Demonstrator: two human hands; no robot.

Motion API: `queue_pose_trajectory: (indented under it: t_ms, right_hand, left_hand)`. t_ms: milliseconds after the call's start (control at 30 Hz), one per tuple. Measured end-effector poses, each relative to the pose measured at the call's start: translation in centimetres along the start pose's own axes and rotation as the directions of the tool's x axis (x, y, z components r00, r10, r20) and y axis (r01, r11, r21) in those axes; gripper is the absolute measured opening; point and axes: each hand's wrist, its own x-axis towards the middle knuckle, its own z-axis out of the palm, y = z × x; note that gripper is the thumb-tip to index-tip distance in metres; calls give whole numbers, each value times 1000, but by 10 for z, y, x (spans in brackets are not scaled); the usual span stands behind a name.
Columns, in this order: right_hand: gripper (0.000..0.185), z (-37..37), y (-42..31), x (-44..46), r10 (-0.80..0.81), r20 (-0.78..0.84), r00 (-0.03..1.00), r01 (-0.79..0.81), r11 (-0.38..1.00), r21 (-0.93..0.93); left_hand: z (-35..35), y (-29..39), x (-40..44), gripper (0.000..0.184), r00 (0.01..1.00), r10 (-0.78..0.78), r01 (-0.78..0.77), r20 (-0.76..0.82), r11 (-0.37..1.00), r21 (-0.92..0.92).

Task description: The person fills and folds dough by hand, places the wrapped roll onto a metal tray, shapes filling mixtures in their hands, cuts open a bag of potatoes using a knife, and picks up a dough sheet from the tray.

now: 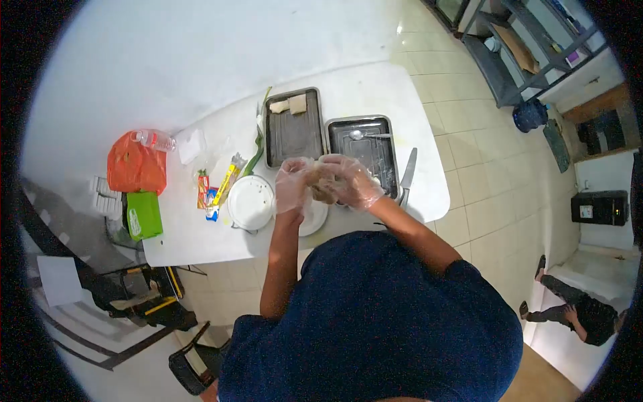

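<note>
Both of my hands wear clear plastic gloves. My left hand (293, 186) and my right hand (353, 182) are closed around a soft brownish piece of food (323, 189), whose exact kind I cannot make out. Below it a white plate (313, 221) is partly covered by my hands. Behind my left hand lies a dark metal tray (293, 137) with pale flat slabs (297, 104) at its far end. A second metal tray (375, 161), smeared inside, holds a spoon (358, 135) and is partly hidden by my right hand. To its right rests a knife (408, 173).
On the left of the white table (429, 194) are a white lidded tub (251, 203), a yellow packet (228, 181), small sachets (203, 187), a green leaf (256, 157), a red bag (136, 165), a bottle (156, 141) and a green pack (144, 216). A person (576, 308) sits far right.
</note>
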Motion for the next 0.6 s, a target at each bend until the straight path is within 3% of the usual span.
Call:
queue_pose_trajectory:
  t_ms: [167,233,367,433,600]
  right_hand:
    - [34,-9,-6,4,-4,15,1000,5,999,-44]
    - [34,-7,-1,4,-28,50,998,32,996,-88]
    - [31,1,-2,0,-30,-13,999,31,999,45]
    - [35,5,1,-2,4,-5,1000,-4,993,115]
    - [41,2,0,-4,-15,57,998,21,994,-111]
  left_hand:
    - [-4,0,-3,30,999,-22,22,46,1000,12]
    - [-7,-3,-6,28,997,-20,29,77,994,-110]
    - [-9,-10,-3,30,989,14,12,145,983,-183]
    - [-6,1,-5,29,991,-23,32,133,997,-65]
    - [-9,-11,4,25,984,16,-14,175,1000,-15]
